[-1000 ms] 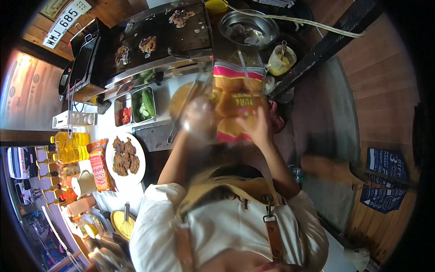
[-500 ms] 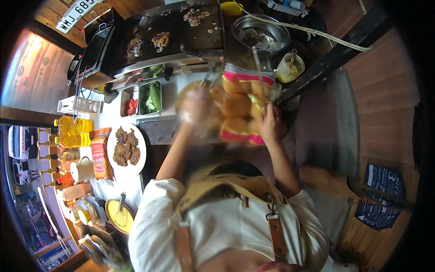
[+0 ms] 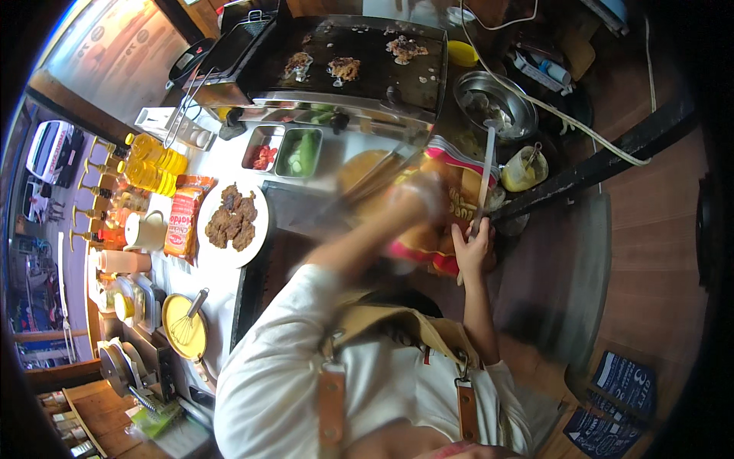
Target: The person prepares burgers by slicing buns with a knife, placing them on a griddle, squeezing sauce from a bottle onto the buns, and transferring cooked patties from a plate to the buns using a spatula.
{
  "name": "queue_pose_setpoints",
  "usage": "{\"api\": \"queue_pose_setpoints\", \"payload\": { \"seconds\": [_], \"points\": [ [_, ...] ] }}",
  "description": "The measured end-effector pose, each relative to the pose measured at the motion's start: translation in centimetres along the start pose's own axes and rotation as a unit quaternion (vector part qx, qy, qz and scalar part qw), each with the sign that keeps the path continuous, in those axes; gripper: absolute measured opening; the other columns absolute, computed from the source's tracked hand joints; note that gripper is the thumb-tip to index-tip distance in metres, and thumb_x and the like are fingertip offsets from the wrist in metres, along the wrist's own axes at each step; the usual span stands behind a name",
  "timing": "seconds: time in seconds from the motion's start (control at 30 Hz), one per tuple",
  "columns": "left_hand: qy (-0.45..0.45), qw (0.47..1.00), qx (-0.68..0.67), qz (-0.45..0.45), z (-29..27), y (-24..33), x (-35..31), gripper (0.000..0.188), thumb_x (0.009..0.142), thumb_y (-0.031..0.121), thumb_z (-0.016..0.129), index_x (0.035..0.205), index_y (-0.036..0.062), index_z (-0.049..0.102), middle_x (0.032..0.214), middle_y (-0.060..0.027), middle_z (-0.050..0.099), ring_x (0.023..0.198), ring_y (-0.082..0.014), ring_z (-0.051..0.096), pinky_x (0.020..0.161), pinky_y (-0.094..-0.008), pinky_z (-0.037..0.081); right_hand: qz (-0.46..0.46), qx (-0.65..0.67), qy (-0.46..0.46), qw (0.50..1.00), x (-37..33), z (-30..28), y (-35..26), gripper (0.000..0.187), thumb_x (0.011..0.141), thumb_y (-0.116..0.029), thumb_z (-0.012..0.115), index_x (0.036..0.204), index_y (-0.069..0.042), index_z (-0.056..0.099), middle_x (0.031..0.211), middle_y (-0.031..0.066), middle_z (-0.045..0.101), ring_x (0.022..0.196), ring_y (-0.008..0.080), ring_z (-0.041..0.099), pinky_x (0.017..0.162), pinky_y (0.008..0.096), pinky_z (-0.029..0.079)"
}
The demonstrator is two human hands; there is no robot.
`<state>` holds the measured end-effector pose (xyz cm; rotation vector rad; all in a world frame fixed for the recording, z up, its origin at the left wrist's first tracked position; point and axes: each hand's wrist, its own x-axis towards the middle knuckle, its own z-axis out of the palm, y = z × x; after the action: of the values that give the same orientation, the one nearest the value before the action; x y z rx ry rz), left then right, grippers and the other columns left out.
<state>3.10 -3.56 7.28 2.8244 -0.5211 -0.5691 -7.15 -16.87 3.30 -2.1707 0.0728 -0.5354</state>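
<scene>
My right hand (image 3: 472,243) is closed around a long, narrow utensil with a pale, knife-like shaft (image 3: 487,164), which points away from me. It is beside a clear bag of round buns (image 3: 449,249) with red and yellow print. My left hand (image 3: 420,200) is smeared by motion over the bag's left part, so its fingers and anything in them cannot be made out. Left of that hand lies a round tan board (image 3: 359,170), with blurred long objects across it.
A griddle (image 3: 359,53) with several browning patties stands at the back. Trays of tomato (image 3: 264,157) and cucumber (image 3: 304,153), a plate of cooked patties (image 3: 256,249) and oil bottles (image 3: 157,164) are left. A steel bowl (image 3: 520,107), sauce jar (image 3: 525,168) and dark post (image 3: 596,172) stand right.
My left hand has moved right, from the round board to over the bun bag. The utensil in my right hand now stands out more clearly. The whole view has shifted and turned.
</scene>
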Motion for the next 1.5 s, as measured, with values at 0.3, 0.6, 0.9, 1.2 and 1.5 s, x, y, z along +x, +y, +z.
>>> {"api": "queue_pose_setpoints", "payload": {
  "seconds": [0.3,0.6,0.9,1.2,1.5],
  "points": [
    [0.124,0.985,-0.118,0.025,2.7,-1.6,-2.7,0.059,0.064,0.038,0.071,0.109,0.0028,0.054,0.096,-0.0136,0.062,0.089,-0.0244,0.060,0.073,-0.0337,0.049,0.118,0.260,-0.073,0.956,-3.2,-3.4,0.8,0.043,0.085,-0.008,0.052,0.126,0.001,0.040,0.090,0.0093,0.055,0.050,0.0082,0.043,0.047,0.0217,0.039],
    [0.254,0.453,-0.848,0.106,-2.1,-9.5,-16.1,0.062,0.072,0.040,0.068,0.121,0.0110,0.044,0.109,-0.0095,0.056,0.097,-0.0231,0.057,0.084,-0.0376,0.048,0.044,0.263,-0.306,0.914,-3.5,-4.2,-5.8,0.050,0.086,-0.005,0.040,0.135,0.001,0.027,0.065,-0.0004,0.041,0.050,0.0057,0.036,0.043,0.0203,0.033],
    [0.447,0.148,-0.871,0.140,-3.6,-15.1,-20.4,0.049,0.086,0.036,0.052,0.124,0.0079,0.039,0.120,-0.0120,0.049,0.110,-0.0244,0.050,0.095,-0.0349,0.042,-0.078,0.231,-0.429,0.870,-3.8,2.5,-19.6,0.048,0.087,-0.002,0.042,0.133,-0.005,0.031,0.098,0.0153,0.058,0.044,0.0068,0.044,0.039,0.0190,0.039],
    [0.389,0.282,-0.859,0.180,-4.2,-20.2,-18.0,0.053,0.082,0.042,0.057,0.121,0.0090,0.042,0.114,-0.0067,0.052,0.107,-0.0180,0.050,0.095,-0.0306,0.038,-0.234,0.121,-0.338,0.904,-4.8,7.6,-22.5,0.048,0.082,0.004,0.044,0.129,0.003,0.034,0.106,0.0228,0.052,0.092,0.0318,0.057,0.078,0.0372,0.046],
    [0.257,0.462,-0.832,0.169,-3.3,-27.8,-12.5,0.048,0.080,0.040,0.059,0.111,0.0041,0.048,0.098,-0.0068,0.057,0.091,-0.0193,0.058,0.076,-0.0320,0.050,-0.265,0.017,-0.266,0.927,-3.9,12.1,-24.6,0.048,0.081,0.004,0.044,0.129,-0.001,0.037,0.104,0.0210,0.052,0.092,0.0353,0.054,0.077,0.0386,0.045]
  ]
}}
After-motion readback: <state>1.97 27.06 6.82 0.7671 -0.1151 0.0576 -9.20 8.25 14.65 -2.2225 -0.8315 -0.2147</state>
